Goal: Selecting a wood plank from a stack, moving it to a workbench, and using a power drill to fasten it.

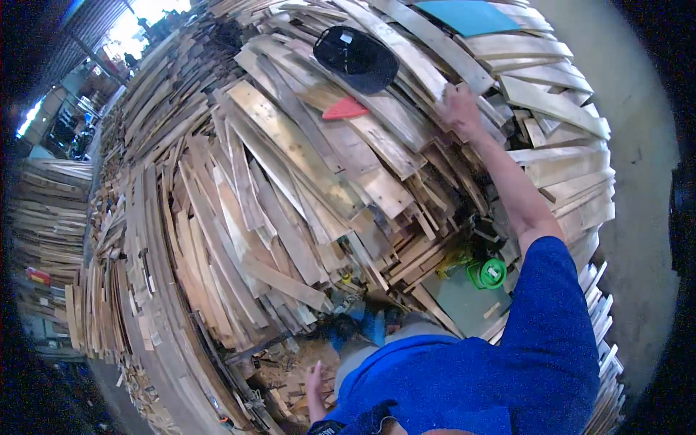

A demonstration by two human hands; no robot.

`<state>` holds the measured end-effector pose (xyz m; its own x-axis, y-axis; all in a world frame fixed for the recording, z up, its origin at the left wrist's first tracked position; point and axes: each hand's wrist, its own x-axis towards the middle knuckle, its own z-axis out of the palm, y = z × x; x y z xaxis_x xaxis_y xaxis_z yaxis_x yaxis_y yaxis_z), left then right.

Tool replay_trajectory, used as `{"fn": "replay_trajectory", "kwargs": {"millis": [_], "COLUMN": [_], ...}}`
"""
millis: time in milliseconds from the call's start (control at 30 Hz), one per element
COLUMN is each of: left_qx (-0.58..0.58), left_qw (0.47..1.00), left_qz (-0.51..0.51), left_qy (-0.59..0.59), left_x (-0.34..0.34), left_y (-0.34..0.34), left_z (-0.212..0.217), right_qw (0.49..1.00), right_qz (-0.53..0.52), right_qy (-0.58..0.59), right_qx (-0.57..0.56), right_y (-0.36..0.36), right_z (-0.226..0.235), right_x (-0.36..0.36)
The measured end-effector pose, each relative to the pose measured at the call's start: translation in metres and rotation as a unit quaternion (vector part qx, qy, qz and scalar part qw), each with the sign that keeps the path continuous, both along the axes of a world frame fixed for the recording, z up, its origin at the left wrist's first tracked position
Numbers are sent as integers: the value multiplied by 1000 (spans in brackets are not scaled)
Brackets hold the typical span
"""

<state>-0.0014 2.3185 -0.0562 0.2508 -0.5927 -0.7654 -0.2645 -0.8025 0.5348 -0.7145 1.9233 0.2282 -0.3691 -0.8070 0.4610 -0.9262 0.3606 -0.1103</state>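
Observation:
My right hand [462, 112] is stretched out over the wood pile, its fingers curled closed on the near end of a long pale wooden board [406, 51]. A second, greyish board [446, 47] lies right beside that hand. Low by my side hangs my left hand [314, 380], with its fingers loosely extended and nothing in them. Left of my right hand, a black cap [355, 59] rests on the boards, and a red, pointed flat piece [345, 109] lies just below it.
Stacked boards [290, 167] spread across the front and left. A light blue sheet [467, 16] lies on the far boards. Close to my right side, a bright green round thing with a pale centre [493, 273] sits on a grey-green surface [458, 301]. Concrete floor [638, 181] runs along the right.

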Motion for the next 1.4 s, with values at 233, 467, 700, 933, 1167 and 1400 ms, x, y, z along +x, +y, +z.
{"fn": "replay_trajectory", "kwargs": {"millis": [233, 467, 700, 933, 1167, 1400], "left_qx": [31, 101, 160, 29, 49, 133], "left_qw": [999, 994, 987, 998, 992, 947], "left_qz": [-4, -34, -21, -24, -98, -284], "left_qy": [-27, -9, -4, 40, 57, -68], "left_x": [20, 30, 31, 13, 4, 27], "left_y": [11, 9, 13, -10, -31, -29], "left_z": [-27, -37, -41, 5, -19, -62], "right_qw": [994, 989, 791, 889, 838, 668], "right_qz": [-33, -141, -215, -312, -261, -186], "right_qy": [-23, -33, -458, -274, -423, -602], "right_qx": [105, 30, -343, -192, -224, -396], "right_y": [27, 79, 187, 203, 207, 261], "right_z": [43, 21, -11, -61, -106, -103], "right_x": [-57, -99, -229, -185, -175, -174]}}
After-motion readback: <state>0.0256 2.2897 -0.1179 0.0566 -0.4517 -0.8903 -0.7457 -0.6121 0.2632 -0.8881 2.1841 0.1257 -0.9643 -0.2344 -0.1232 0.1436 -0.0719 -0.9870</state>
